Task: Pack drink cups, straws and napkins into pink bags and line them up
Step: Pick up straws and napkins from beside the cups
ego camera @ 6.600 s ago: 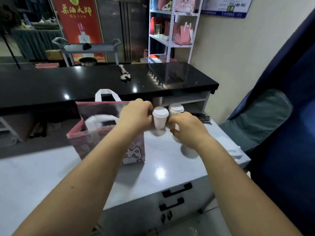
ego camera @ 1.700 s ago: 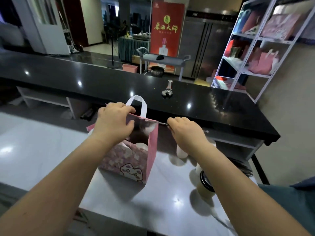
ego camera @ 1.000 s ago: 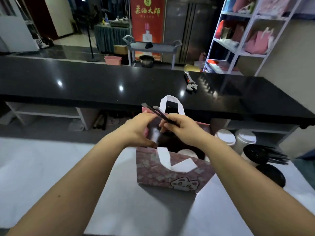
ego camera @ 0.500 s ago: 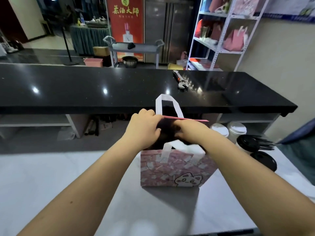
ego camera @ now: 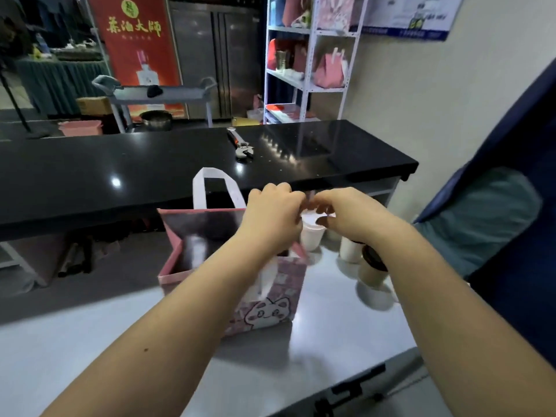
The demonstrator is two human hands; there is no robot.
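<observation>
Big picture first: the white counter (ego camera: 331, 341) has only one pink bag (ego camera: 270, 305) on it, standing upright and open near the middle, so I'd call this early days, with no line of bags to speak of yet. There's something pale down inside the bag, but it's too blurry to name. Behind it runs the long black counter (ego camera: 150, 164), and past that a red banner (ego camera: 134, 28) with yellow characters that look like 茶油大師. The wall poster top right is too small to read. Left hand (ego camera: 270, 218) sits over the bag's right-hand rim and right hand (ego camera: 352, 218) is just beside it, fingers curled on both and tips nearly meeting. Can't tell whether they're pinching anything. Right under them, outside the bag, a white cup (ego camera: 311, 236), a second cup (ego camera: 349, 251) and a dark-lidded cup (ego camera: 371, 266) wait to be packed. No straws or napkins that I can spot. The bag itself only has a cartoon cat face (ego camera: 267, 311) — no wording.
</observation>
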